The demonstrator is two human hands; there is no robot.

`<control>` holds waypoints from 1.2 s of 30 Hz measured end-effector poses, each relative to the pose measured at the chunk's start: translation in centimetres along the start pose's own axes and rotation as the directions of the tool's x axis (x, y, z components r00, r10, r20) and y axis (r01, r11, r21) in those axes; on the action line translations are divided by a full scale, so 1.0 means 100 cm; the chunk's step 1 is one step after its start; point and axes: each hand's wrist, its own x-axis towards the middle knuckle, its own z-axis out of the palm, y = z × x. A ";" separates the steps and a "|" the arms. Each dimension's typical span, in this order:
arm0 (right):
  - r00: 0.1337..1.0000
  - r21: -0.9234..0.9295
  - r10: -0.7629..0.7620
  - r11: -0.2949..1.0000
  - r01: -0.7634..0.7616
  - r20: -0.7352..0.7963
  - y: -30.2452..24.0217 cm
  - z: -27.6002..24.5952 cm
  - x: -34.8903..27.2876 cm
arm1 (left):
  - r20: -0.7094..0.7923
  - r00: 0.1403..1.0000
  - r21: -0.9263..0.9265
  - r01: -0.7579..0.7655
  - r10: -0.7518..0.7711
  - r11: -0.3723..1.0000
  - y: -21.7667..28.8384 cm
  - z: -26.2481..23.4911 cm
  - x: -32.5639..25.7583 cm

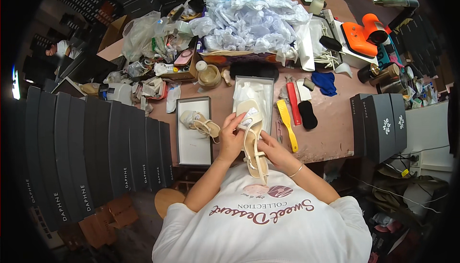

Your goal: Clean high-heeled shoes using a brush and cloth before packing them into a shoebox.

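Observation:
A cream strappy sandal (250,140) is held up close to my body, its toe pointing away from me. My left hand (231,140) is closed on its front part, fingers over the toe straps, where white tissue is tucked. Around the heel side, my right hand (277,154) grips the same sandal, with its fingertips partly hidden behind it. Beyond it sits an open shoebox (270,83) lined with white tissue paper. To the left, a matching sandal (203,125) with stuffing in its toe lies over the edge of a shallow box lid (194,152).
Right of the box lie a yellow brush (286,126), a red brush (293,102) and a black pad (307,115). Crumpled tissue (249,23) is heaped at the back. Dark shoeboxes stand in a row at left (100,148) and stacked at right (378,126). A jar (209,76) stands behind the lid.

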 end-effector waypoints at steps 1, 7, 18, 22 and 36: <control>0.998 -0.041 -0.044 0.998 0.042 -0.053 0.003 -0.005 -0.006 | -0.027 1.000 0.031 -0.006 0.007 0.999 0.003 0.001 -0.001; 0.962 -0.874 -0.230 0.426 0.236 0.147 -0.006 0.039 -0.015 | -0.139 0.990 0.365 0.064 -0.013 0.929 -0.016 -0.037 -0.013; 0.907 -0.406 -0.281 0.903 0.140 -0.312 -0.001 -0.084 -0.080 | 0.562 0.826 0.389 -0.295 0.028 0.873 0.019 0.015 0.091; 0.864 -0.271 -0.371 0.919 0.288 -0.339 -0.012 -0.103 -0.087 | 0.660 0.730 0.648 -0.433 -0.178 0.626 -0.084 0.077 0.129; 0.866 0.767 -0.499 0.543 0.343 -0.033 0.002 -0.151 -0.120 | 0.062 0.997 -0.277 -0.033 0.052 0.960 0.104 -0.086 0.081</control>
